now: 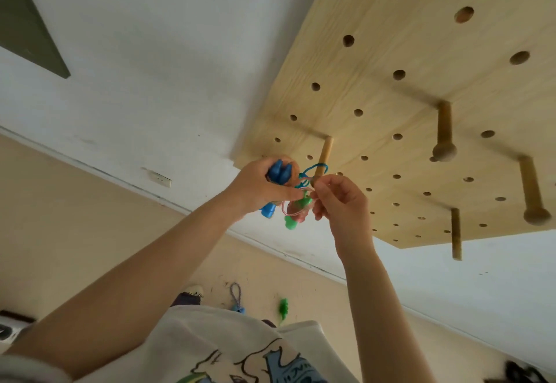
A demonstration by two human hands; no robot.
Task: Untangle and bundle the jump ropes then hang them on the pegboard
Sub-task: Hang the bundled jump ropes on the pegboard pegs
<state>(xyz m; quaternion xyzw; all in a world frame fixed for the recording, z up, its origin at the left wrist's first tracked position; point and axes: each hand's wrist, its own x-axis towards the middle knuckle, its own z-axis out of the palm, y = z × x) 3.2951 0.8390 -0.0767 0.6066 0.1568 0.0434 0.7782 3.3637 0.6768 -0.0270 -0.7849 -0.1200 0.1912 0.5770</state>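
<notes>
My left hand [258,185] grips a bundle of jump ropes by its blue handles [279,172], held up against the lower left corner of the wooden pegboard [406,88]. A blue cord loop [313,169] lies around a light wooden peg [323,157]. My right hand [343,202] pinches a thin pink cord [304,199] just below that peg. Green handles [293,220] and a pink handle hang under the two hands. A blue handle end [267,210] sticks out beneath my left hand.
Three more pegs stick out of the board: one with a round knob [444,134], another knobbed one [532,193] and a plain one [456,232]. On the floor lie a blue rope [237,295] and a green handle [283,307]. The wall is white.
</notes>
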